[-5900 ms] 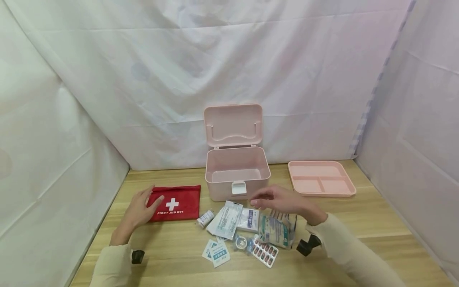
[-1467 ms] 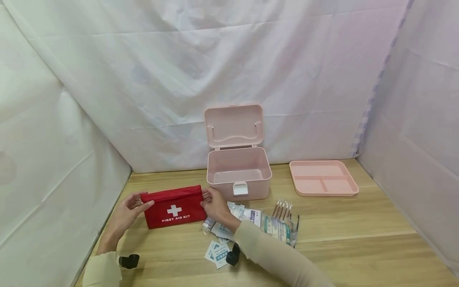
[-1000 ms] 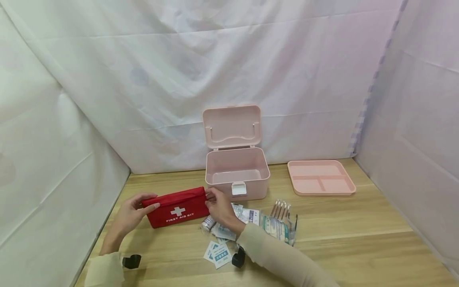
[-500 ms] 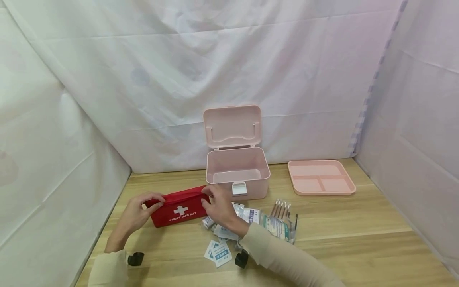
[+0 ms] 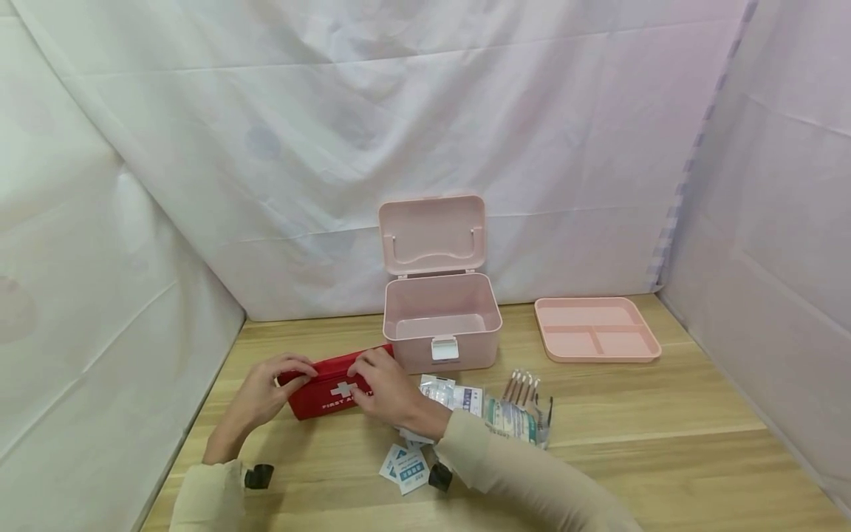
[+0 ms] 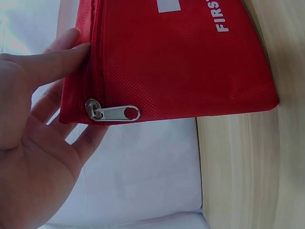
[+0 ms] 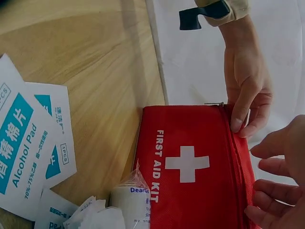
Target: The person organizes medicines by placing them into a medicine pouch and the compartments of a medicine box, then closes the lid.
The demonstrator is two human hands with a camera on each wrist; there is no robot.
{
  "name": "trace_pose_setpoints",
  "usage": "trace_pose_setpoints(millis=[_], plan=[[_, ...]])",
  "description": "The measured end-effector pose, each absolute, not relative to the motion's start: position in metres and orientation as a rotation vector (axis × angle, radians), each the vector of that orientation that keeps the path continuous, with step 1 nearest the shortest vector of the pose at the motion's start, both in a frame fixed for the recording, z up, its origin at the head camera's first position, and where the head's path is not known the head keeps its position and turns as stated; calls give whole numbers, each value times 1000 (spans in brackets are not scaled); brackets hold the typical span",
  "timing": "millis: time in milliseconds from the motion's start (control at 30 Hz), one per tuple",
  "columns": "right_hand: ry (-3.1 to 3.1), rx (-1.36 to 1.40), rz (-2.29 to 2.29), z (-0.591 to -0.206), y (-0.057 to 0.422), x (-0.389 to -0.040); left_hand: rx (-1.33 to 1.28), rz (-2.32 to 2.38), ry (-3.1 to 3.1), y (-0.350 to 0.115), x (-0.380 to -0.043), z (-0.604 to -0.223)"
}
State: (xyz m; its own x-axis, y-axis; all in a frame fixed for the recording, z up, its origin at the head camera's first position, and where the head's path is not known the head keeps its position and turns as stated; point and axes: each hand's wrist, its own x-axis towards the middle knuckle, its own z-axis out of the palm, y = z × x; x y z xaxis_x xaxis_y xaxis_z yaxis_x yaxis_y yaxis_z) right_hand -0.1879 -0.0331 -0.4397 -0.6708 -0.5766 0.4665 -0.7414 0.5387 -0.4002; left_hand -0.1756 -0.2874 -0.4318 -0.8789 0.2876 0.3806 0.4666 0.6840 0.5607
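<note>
The red pouch (image 5: 322, 393) is held between the two hands, its long axis running from the left hand (image 5: 261, 393) across to the right hand (image 5: 392, 391), with the right end slanted away from the person. The white cross (image 7: 187, 163) and lettering are faced toward the person, and the zipped edge is turned upward. The left end of that edge is pinched between the left thumb and fingers, near the zip pull (image 6: 116, 113). The zipped edge is touched by the bent right fingers; whether it is gripped there cannot be told.

In the head view, the last letters and part of the right end are covered by the right hand. In the left wrist view, the cross and lettering are cut off.

A wrapped roll (image 7: 128, 205), hidden in the head view, is seen in the right wrist view against the pouch's lettered side. Alcohol pads (image 5: 411, 473) are spread just on the near side of the right wrist. The box (image 5: 414, 358), lid raised, is set just beyond the right hand, with the tray (image 5: 598, 360) farther right. Swabs (image 5: 521, 388) and a green-printed packet (image 5: 508, 420) are found to the right of that hand.
</note>
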Motion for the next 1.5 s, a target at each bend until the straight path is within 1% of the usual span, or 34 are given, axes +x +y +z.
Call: trace_pose_setpoints(millis=[267, 833, 1233, 1500], plan=[[-2627, 1118, 720, -441, -35, -188, -674, -915, -2672, -282, -177, -429], [-2750, 1129, 402, -444, -40, -187, -655, -879, -2811, -270, -178, -425], [-2803, 1158, 460, -446, -37, -186, -640, -811, -2889, -262, -178, -427], [-2833, 1249, 516, -446, -33, -187, -604, -796, -2919, -258, -176, -427]])
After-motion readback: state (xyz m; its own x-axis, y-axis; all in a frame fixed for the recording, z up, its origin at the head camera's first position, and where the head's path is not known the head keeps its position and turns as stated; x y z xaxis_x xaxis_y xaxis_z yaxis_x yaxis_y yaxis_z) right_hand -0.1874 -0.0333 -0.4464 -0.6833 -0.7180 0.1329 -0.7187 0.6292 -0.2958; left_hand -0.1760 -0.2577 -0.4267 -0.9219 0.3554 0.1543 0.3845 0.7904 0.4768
